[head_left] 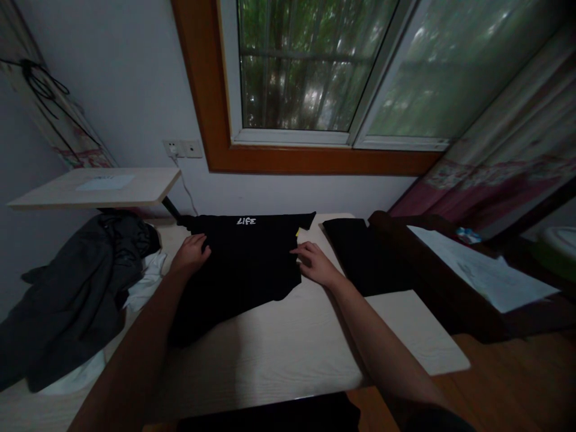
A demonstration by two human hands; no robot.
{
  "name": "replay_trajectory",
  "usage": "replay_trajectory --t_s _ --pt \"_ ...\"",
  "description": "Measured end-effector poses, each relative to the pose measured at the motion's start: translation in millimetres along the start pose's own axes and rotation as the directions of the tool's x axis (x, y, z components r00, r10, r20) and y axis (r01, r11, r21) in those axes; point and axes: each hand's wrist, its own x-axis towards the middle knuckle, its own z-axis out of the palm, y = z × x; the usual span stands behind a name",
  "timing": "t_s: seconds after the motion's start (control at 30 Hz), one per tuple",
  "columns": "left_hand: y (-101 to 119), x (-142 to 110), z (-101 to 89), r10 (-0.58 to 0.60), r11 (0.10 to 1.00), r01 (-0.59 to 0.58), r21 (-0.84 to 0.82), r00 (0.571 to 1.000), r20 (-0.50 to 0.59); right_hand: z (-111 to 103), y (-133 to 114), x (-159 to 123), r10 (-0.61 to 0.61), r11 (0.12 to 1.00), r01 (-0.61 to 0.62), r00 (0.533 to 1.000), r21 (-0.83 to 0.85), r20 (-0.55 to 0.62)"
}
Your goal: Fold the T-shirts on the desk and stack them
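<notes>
A black T-shirt [243,264] lies spread on the pale wooden table, with small white print near its far edge and its lower left part reaching toward me. My left hand [191,255] is at the shirt's left side, fingers bent over the cloth and closed on it. At the opposite side, my right hand [317,264] has its fingertips on the shirt's right edge, gripping the fabric. A bit of yellow shows beside that edge, just above the right fingers. Cloth hides part of the fingertips of both hands.
Dark grey clothing [90,282] is heaped at the left, over white cloth. A small raised shelf [99,186] stands behind it. To the right lies a folded black cloth [369,258]. Farther right, white sheets [481,270] rest on a dark surface. A window [315,72] is behind the table [288,342].
</notes>
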Motion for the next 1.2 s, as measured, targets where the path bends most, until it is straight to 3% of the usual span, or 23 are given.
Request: replay_trajectory --t_s 0.2,0.37,0.7,0.83,0.9,1.03,1.2 --pt "1.0 5.6 -1.0 0.007 1.000 -0.007 -0.004 1.000 -0.011 2.8 -2.6 1.3 0.083 0.972 -0.074 0.996 -0.225 0.031" --pt "1.1 10.7 1.1 0.004 1.000 -0.004 0.008 1.000 -0.018 5.2 -1.7 2.3 0.127 0.956 -0.123 0.992 -0.267 -0.003" --pt "8.4 1.2 -5.6 -0.008 0.999 0.004 -0.044 0.995 -0.104 3.5 -8.5 2.5 -0.124 0.992 0.124 0.992 0.038 -0.016" --pt "21.8 -14.3 -18.3 0.054 0.989 -0.071 -0.130 0.990 -0.133 10.8 -7.2 7.5 -0.134 0.963 0.144 0.989 0.227 -0.058" --pt "33.7 -24.8 -28.1 0.107 0.971 -0.128 -0.200 0.988 -0.112 12.3 -5.6 8.6 -0.089 0.945 0.102 0.994 0.311 -0.058" --pt "65.0 -47.8 -50.1 0.269 0.887 -0.231 -0.400 0.962 0.039 12.0 -7.5 7.8 0.044 0.931 -0.003 0.994 0.365 -0.103" --pt "97.1 -71.6 -69.3 0.363 0.816 -0.195 -0.544 0.905 0.220 13.7 -19.2 5.1 0.213 0.935 -0.156 0.965 0.319 -0.151"
